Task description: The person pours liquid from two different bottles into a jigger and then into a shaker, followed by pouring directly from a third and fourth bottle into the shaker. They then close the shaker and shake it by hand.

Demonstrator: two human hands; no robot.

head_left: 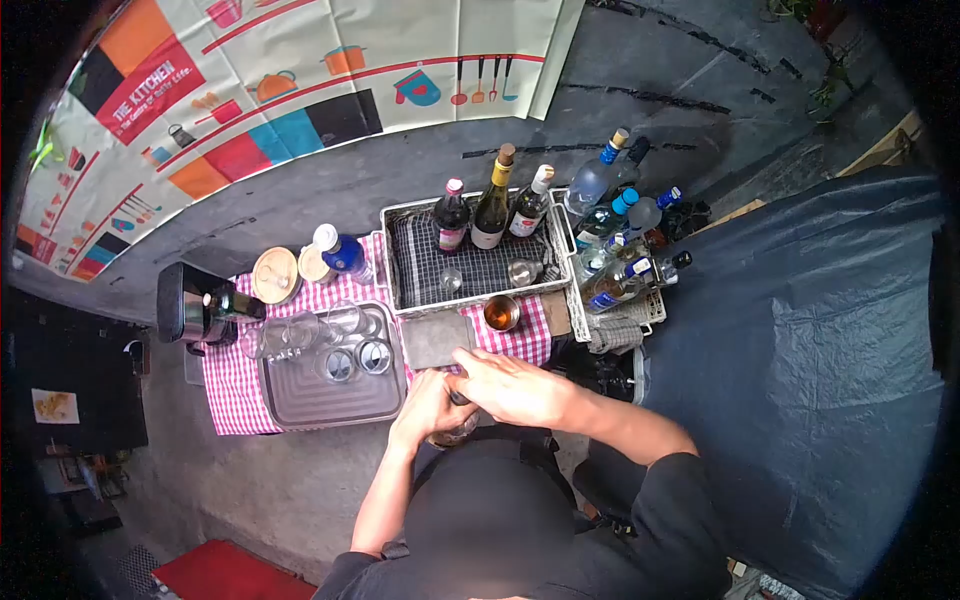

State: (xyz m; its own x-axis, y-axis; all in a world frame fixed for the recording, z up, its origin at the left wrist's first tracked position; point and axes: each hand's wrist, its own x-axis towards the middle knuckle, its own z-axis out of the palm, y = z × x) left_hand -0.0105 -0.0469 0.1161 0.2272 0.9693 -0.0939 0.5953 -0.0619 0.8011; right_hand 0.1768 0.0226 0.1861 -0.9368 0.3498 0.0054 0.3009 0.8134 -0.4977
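Observation:
Close to my body, a glass bottle (455, 433) stands partly hidden by my hands and the dark shape of my torso. My left hand (428, 408) is wrapped around its neck. Over the bottle's dark top, my right hand (515, 388) is closed, with its fingers bent against the left hand; the exact grip is partly covered. Just beyond my hands lies a flat grey slab (438, 342) on the checkered cloth. Right of the slab is a glass with amber liquid (501, 314).
A tray (280, 412) holding several clear glasses is at the left, near a black appliance (183, 300). Behind, a white basket (400, 303) holds three bottles and small glassware. Several bottles crowd another basket (652, 312) at right, beside a dark plastic sheet (790, 380).

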